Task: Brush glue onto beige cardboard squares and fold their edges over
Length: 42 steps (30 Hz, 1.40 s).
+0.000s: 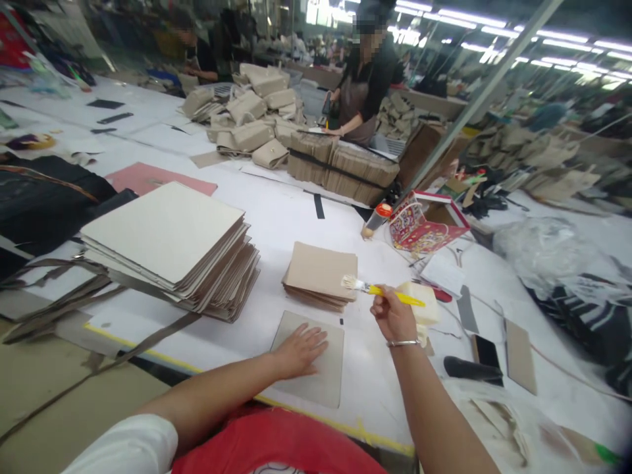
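Observation:
My left hand (301,352) lies flat, fingers spread, on a single grey-beige panel (328,375) near the table's front edge. In my right hand (394,315) is a paintbrush (395,295) with a yellow handle, gripped in closed fingers. Its pale bristles reach over the right edge of a small stack of tan panels (323,263); whether they touch it I cannot tell. A cream-coloured container (419,304) stands just behind the brush handle, partly hidden by my right hand. On the left rises a taller stack of larger pale panels (168,230).
A red patterned paper bag (427,227) and an orange-capped bottle (378,219) stand beyond the brush. At right lie a phone (486,352), a dark tool-like object (471,368) and clear plastic (543,247). A co-worker (363,85) stands behind bundled tan pieces (340,168).

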Each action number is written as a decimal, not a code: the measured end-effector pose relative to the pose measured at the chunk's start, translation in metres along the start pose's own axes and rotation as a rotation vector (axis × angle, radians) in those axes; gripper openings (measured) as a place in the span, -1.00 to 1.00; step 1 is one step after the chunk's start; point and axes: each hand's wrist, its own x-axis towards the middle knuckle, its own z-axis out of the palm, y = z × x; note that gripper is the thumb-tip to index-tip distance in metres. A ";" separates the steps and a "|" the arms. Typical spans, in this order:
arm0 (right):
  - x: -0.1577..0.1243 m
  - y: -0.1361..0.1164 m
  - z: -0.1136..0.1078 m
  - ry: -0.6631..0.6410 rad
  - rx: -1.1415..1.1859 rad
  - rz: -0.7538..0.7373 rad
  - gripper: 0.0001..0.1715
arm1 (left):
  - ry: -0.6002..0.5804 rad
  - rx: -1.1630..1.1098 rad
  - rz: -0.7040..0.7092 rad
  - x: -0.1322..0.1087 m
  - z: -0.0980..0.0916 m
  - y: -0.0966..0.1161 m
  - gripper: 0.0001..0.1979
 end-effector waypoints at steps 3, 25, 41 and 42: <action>0.026 -0.001 0.042 -0.050 -0.332 -0.193 -0.73 | 0.173 0.084 -0.052 0.045 -0.035 -0.025 -0.53; 0.008 0.011 -0.048 0.214 -0.393 -0.330 -0.42 | 0.072 -0.090 -0.239 0.049 -0.095 -0.143 -0.61; 0.019 0.073 -0.066 0.072 -1.030 -0.406 -0.75 | 0.205 -0.253 -0.305 0.049 -0.098 -0.136 -0.51; 0.020 0.076 -0.066 0.070 -1.030 -0.397 -0.76 | 0.217 -0.273 -0.319 0.049 -0.099 -0.135 -0.53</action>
